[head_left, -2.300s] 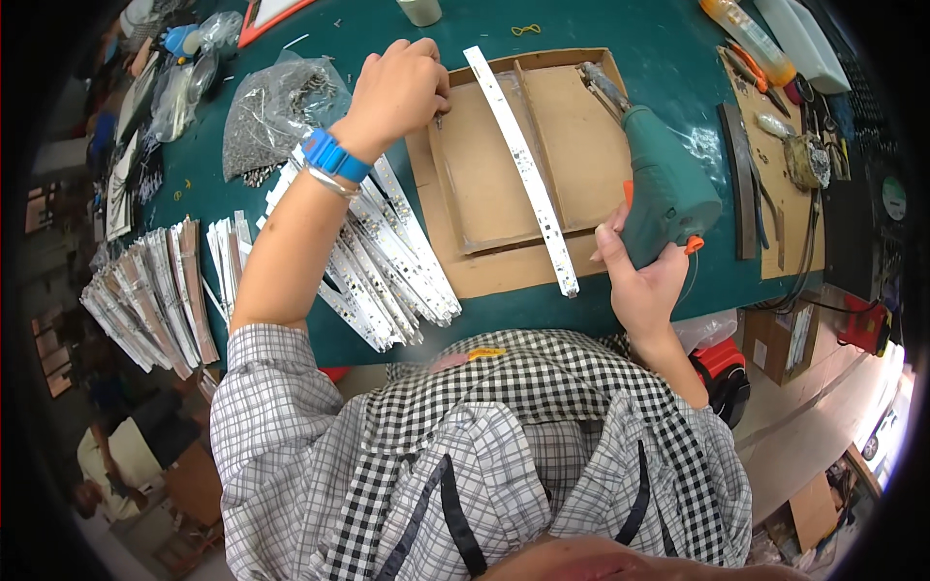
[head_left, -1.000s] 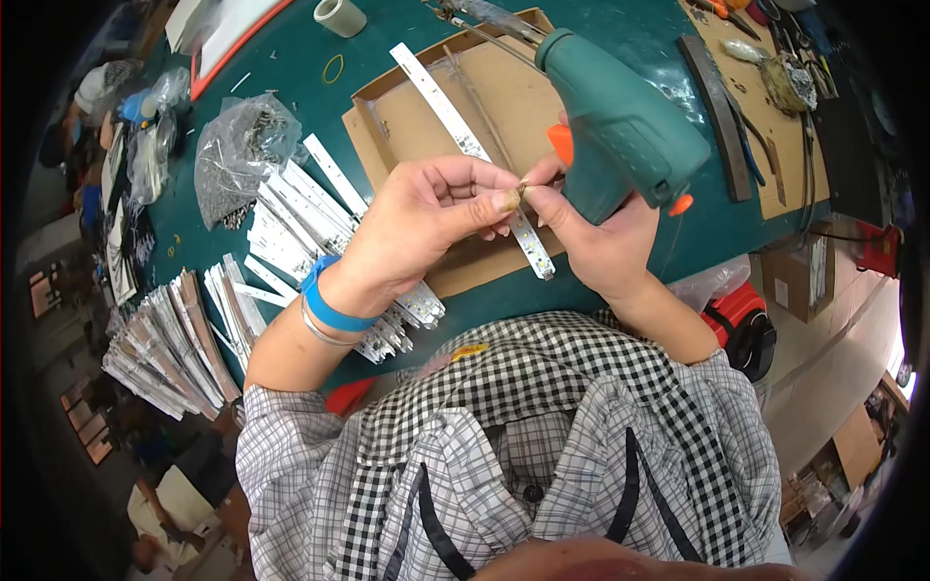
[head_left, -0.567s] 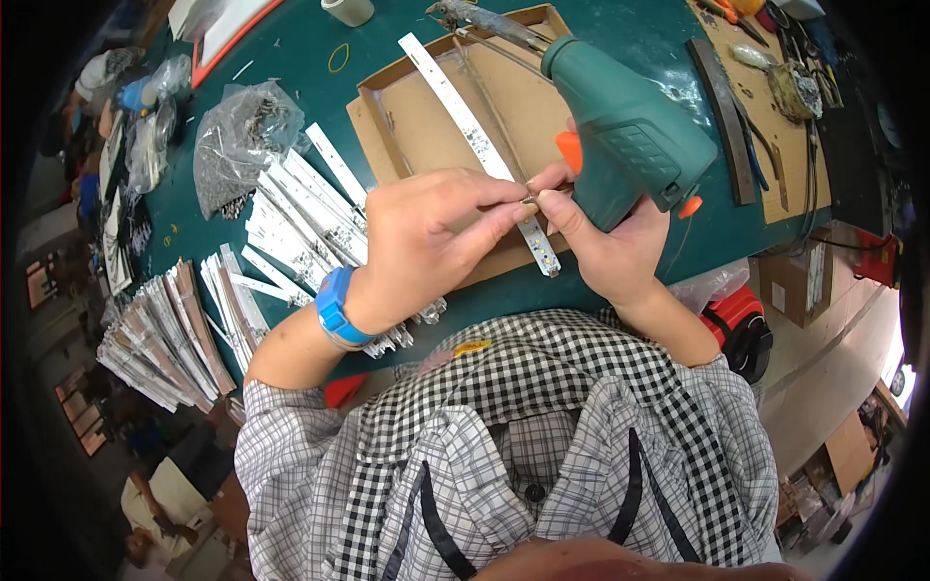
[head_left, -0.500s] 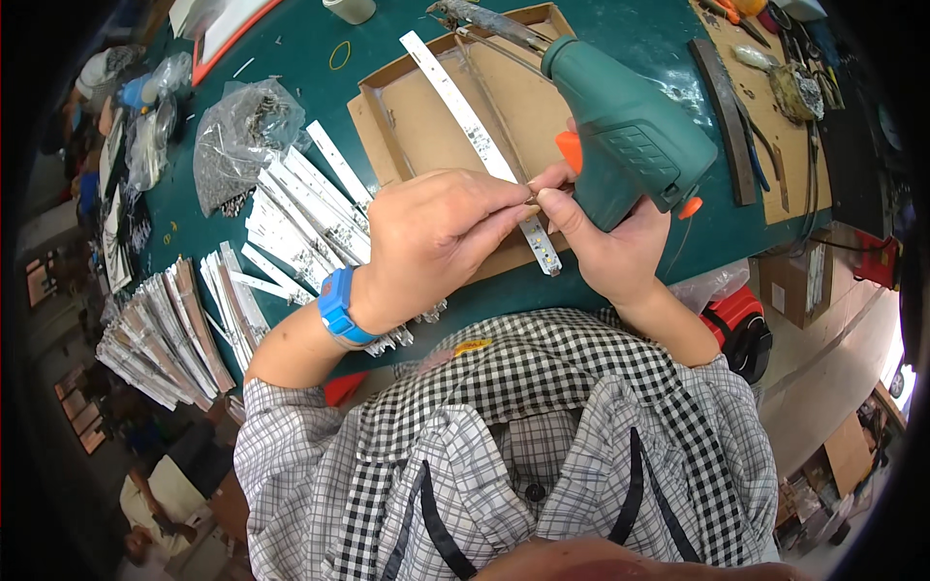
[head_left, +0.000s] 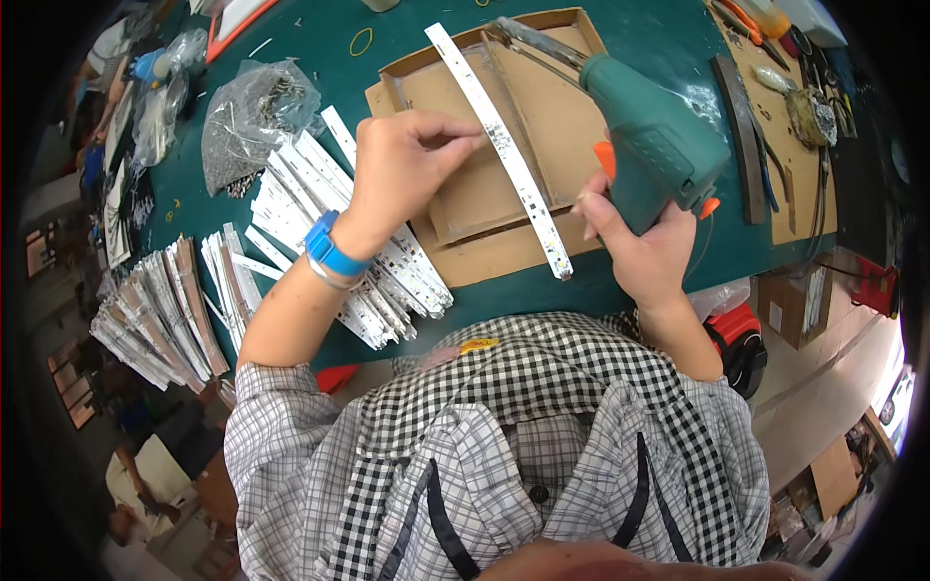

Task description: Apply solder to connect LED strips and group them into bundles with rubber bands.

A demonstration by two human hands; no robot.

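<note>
A green soldering gun (head_left: 661,136) with an orange trigger is in my right hand (head_left: 651,250), its metal front end pointing away over the cardboard tray (head_left: 465,234). My right thumb is lifted off the grip. A white LED circuit strip (head_left: 509,155) lies slanted across the tray, its near end past the tray's front edge. My left hand (head_left: 405,160) hangs over the tray's left part, thumb and forefinger pinched at the strip's left edge. Whether the fingertips hold a small part or just touch the strip, I cannot see.
Several loose LED strips (head_left: 383,290) lie fanned left of the tray, with bundled strips (head_left: 160,315) farther left. Behind them sits a clear bag (head_left: 254,126) of small parts. A dark metal bar (head_left: 738,145) and hand tools (head_left: 809,58) lie at the right.
My left hand has parted from my right and moved left and away along the strip. My right hand has shifted slightly right with the soldering gun, its thumb and fingers off the strip.
</note>
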